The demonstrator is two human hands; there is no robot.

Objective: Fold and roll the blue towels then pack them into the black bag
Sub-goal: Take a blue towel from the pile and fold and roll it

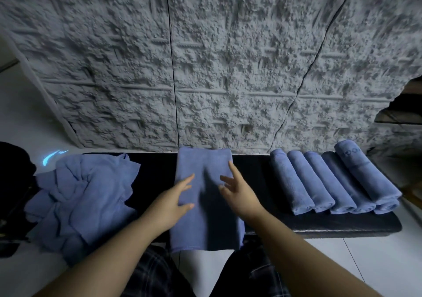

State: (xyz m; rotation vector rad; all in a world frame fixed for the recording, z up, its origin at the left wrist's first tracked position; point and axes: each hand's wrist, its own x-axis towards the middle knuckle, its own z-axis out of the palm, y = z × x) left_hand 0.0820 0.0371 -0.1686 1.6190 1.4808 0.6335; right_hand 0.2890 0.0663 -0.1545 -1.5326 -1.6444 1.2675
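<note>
A blue towel lies folded into a long strip across the middle of the black bench, its near end hanging over the front edge. My left hand is over its left side with fingers straight. My right hand hovers over its right side, fingers spread. Both hold nothing. Several rolled blue towels lie side by side on the bench's right part. A heap of loose blue towels sits on the left. The black bag is at the far left edge, partly out of view.
A rough grey textured wall rises directly behind the bench. White floor tiles lie in front and to the right. My legs in dark checked trousers are below the bench's front edge.
</note>
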